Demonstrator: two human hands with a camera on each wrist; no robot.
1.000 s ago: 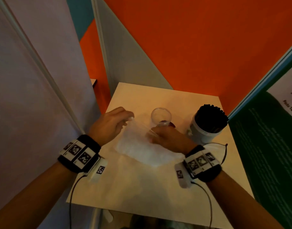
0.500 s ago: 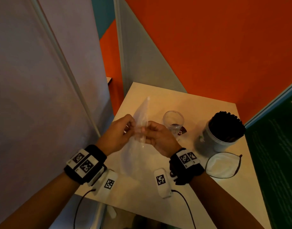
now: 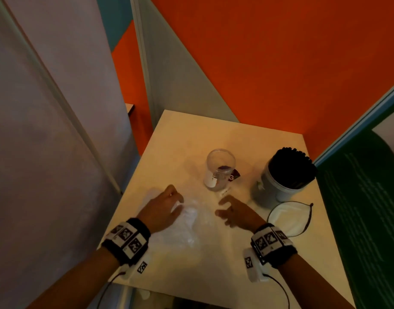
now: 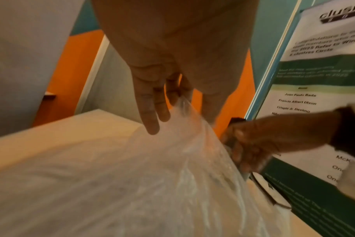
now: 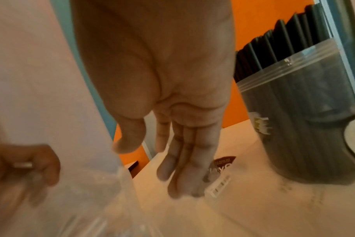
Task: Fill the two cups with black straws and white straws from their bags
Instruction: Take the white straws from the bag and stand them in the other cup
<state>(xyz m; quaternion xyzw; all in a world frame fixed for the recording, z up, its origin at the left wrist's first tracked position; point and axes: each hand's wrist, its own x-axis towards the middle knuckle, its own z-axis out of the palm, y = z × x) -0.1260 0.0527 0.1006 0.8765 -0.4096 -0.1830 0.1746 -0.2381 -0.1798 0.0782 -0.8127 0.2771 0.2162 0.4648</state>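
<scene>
A clear plastic bag (image 3: 191,224) with pale streaks inside lies crumpled on the table's near half. My left hand (image 3: 176,201) pinches its top edge between thumb and fingers; in the left wrist view the bag (image 4: 152,176) rises to a peak at that pinch (image 4: 182,112). My right hand (image 3: 222,207) hovers just right of the bag, fingers straight and holding nothing (image 5: 152,168). An empty clear cup (image 3: 220,168) stands just beyond both hands. At the right, a grey cup (image 3: 278,188) stands packed with black straws (image 5: 294,48).
A white face mask (image 3: 287,217) with a dark cord lies by the grey cup, close to my right wrist. The small beige table (image 3: 191,134) is boxed in by a grey panel on the left, an orange wall behind and a green poster (image 3: 358,197) on the right.
Half a second ago both hands held the bag upright above the table. Now it lies lowered on the table, my right hand has let go and moved right, and my left hand still grips it.
</scene>
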